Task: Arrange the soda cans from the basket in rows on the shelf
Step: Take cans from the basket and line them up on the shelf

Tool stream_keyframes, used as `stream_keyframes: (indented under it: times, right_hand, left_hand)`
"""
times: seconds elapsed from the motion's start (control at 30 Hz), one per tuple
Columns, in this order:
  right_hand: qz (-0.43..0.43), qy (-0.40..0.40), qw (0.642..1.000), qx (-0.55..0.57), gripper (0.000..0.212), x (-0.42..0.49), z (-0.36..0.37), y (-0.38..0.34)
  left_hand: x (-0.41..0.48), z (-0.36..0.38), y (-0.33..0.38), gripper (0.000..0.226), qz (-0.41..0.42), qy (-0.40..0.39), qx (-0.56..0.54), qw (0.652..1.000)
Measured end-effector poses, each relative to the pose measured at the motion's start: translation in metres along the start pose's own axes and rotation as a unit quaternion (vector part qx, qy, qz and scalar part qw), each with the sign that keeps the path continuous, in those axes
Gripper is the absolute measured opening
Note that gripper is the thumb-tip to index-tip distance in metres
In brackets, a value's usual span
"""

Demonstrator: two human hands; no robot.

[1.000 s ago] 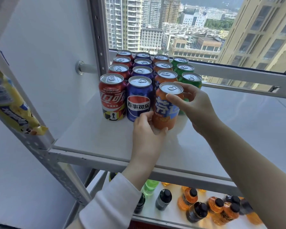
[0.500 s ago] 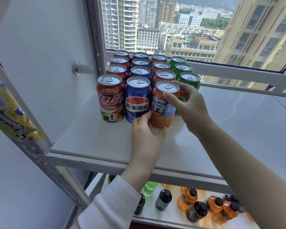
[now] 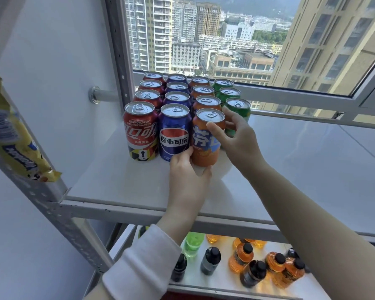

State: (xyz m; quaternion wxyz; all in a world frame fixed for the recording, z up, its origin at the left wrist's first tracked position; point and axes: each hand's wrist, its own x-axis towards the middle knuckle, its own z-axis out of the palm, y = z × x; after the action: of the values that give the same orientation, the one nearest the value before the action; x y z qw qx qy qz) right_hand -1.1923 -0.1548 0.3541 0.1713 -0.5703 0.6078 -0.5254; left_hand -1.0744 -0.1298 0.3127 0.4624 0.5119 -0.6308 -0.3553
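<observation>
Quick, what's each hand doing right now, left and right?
Left hand: grips the base of the front orange can.
Right hand: grips the same can near its top.

Yellow snack bag (image 3: 12, 146) at left; capped bottles (image 3: 241, 257) below; towers (image 3: 148, 29) outside.

The front red can (image 3: 140, 132) carries white lettering and a black, yellow and white chequered band at its foot. The front blue can (image 3: 174, 133) is deep blue, with a red, white and blue roundel crossed by dark characters. The front orange can (image 3: 204, 148) bears a blue patch with white lettering. The green cans (image 3: 239, 109) and all the others have silver tops. The shelf (image 3: 117, 180) is white on a grey frame. The packet (image 3: 13, 135) is yellow with blue print. The orange bottles (image 3: 240, 257) have black caps.
</observation>
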Motion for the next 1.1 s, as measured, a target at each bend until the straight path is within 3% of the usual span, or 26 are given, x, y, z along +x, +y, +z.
stream_keyframes:
  times: [0.13, 0.27, 0.5, 0.63, 0.77, 0.87, 0.93, 1.0, 1.1]
  right_hand:
    - [-0.047, 0.063, 0.995, -0.062, 0.063, -0.02, -0.01, 0.0]
    - [-0.13, 0.12, 0.97, -0.17, 0.059, -0.065, -0.025, 0.008]
    - [-0.173, 0.055, 0.942, -0.283, 0.046, -0.187, -0.043, 0.041]
    - [-0.174, -0.003, 0.938, -0.299, 0.038, -0.261, -0.047, 0.094]
    - [-0.023, -0.095, 0.95, -0.296, 0.045, -0.342, -0.039, 0.175]
    - [0.111, -0.139, 0.942, -0.283, 0.044, -0.407, -0.023, 0.248]
    - [0.235, -0.18, 0.919, -0.26, 0.046, -0.449, -0.006, 0.307]
    - [0.382, -0.227, 0.871, -0.209, 0.053, -0.489, 0.019, 0.374]
    - [0.5, -0.267, 0.809, -0.155, 0.061, -0.544, 0.065, 0.48]
  left_hand:
    - [-0.01, -0.008, 0.0, 0.057, 0.032, -0.003, 0.019, 0.999]
    - [-0.034, -0.019, -0.006, 0.049, 0.118, 0.017, 0.054, 0.991]
    - [-0.108, -0.019, -0.038, 0.039, 0.258, 0.028, 0.148, 0.954]
    - [-0.165, 0.0, -0.084, 0.036, 0.256, -0.003, 0.165, 0.952]
    - [-0.228, 0.034, -0.162, 0.034, 0.19, -0.076, 0.182, 0.962]
    - [-0.278, 0.067, -0.25, 0.036, 0.078, -0.171, 0.21, 0.959]
    - [-0.312, 0.091, -0.32, 0.035, -0.025, -0.248, 0.217, 0.944]
    - [-0.345, 0.114, -0.4, 0.03, -0.164, -0.304, 0.203, 0.916]
    - [-0.384, 0.149, -0.52, 0.032, -0.321, -0.378, 0.201, 0.845]
